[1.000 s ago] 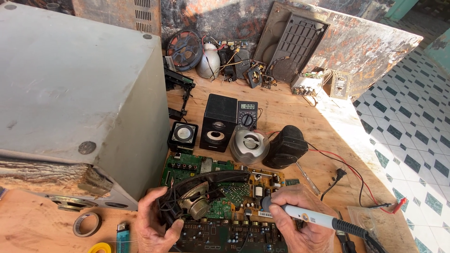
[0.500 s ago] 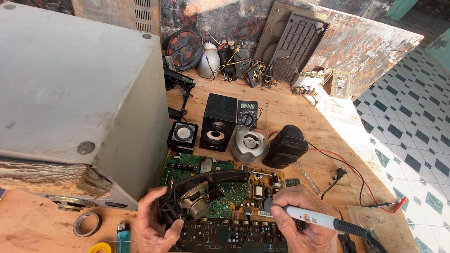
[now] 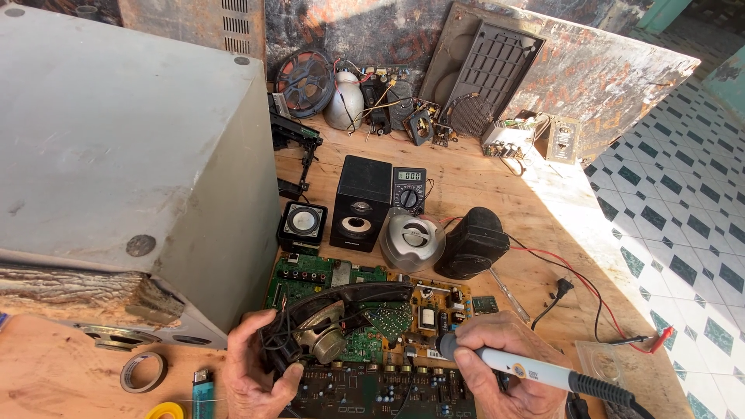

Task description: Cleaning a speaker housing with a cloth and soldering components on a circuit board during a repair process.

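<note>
My left hand (image 3: pixel 252 372) grips the left end of a curved black speaker housing (image 3: pixel 341 314), whose metal speaker driver (image 3: pixel 320 332) faces up. Under it lies a green circuit board (image 3: pixel 310 273) beside a brown board (image 3: pixel 431 310), with a dark board (image 3: pixel 365 392) nearer me. My right hand (image 3: pixel 504 365) holds a white-and-black soldering iron (image 3: pixel 543 374); its tip end sits by the brown board's edge, close to the housing's small green board.
A big grey cabinet (image 3: pixel 124 155) fills the left. Behind the boards stand small speakers (image 3: pixel 358 203), a silver round speaker (image 3: pixel 413 240), a black rounded speaker (image 3: pixel 473 242) and a multimeter (image 3: pixel 409 190) with red leads. Tape roll (image 3: pixel 143 372) and lighter (image 3: pixel 202 388) lie lower left.
</note>
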